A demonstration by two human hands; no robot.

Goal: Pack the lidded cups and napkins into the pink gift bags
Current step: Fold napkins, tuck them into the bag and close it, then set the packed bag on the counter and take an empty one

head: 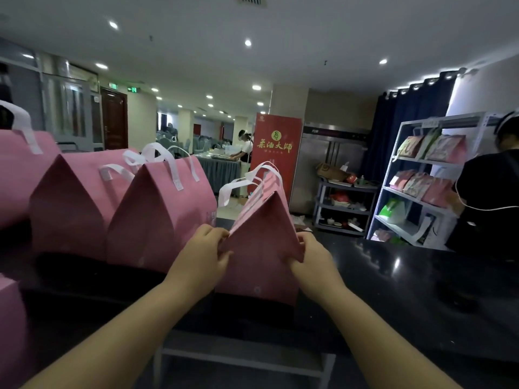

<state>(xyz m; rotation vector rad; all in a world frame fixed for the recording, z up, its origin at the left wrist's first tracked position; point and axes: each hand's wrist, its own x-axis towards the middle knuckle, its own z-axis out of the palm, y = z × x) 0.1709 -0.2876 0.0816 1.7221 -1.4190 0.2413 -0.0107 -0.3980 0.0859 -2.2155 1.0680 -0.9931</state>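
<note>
A pink gift bag (261, 248) with white handles stands upright on the dark counter (407, 290) in front of me, its top pinched to a ridge. My left hand (205, 254) grips the bag's left side fold and my right hand (311, 256) grips the right side fold. To the left stand several more closed pink gift bags (157, 220) in a row, touching one another. No lidded cups or napkins show; whatever is inside the bags is hidden.
A person in black (488, 197) stands at the counter's far right beside a white shelf (415, 178) holding packaged goods. A red banner (273, 158), a steel fridge (331, 169) and a small cart (345, 203) stand behind. Another pink bag's corner (11, 318) sits at the near left.
</note>
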